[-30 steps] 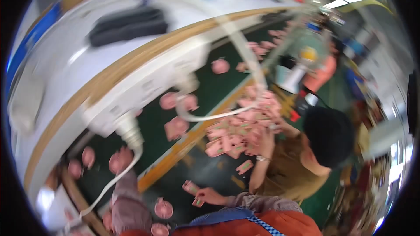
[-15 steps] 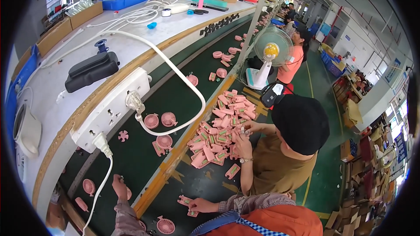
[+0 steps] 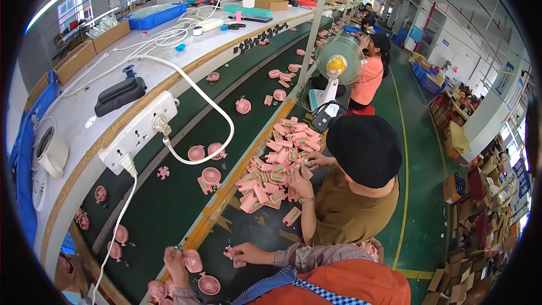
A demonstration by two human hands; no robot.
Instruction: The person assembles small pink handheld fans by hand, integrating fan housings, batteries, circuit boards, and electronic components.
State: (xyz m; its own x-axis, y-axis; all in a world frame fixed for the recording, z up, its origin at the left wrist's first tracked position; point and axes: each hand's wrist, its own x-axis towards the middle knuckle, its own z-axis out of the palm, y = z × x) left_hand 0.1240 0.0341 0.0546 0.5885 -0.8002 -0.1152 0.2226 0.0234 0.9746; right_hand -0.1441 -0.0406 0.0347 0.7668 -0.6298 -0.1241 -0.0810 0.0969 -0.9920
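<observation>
I see the left hand gripping a pink fan part at its fingertips; the right hand grasps a pink case, just beneath its fingers, over the dark table.

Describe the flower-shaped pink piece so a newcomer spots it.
Find the white power strip, then the dark green belt right of its lower plug. The pink piece lies there: small, with separate petals, unlike the round fan heads nearby.
</observation>
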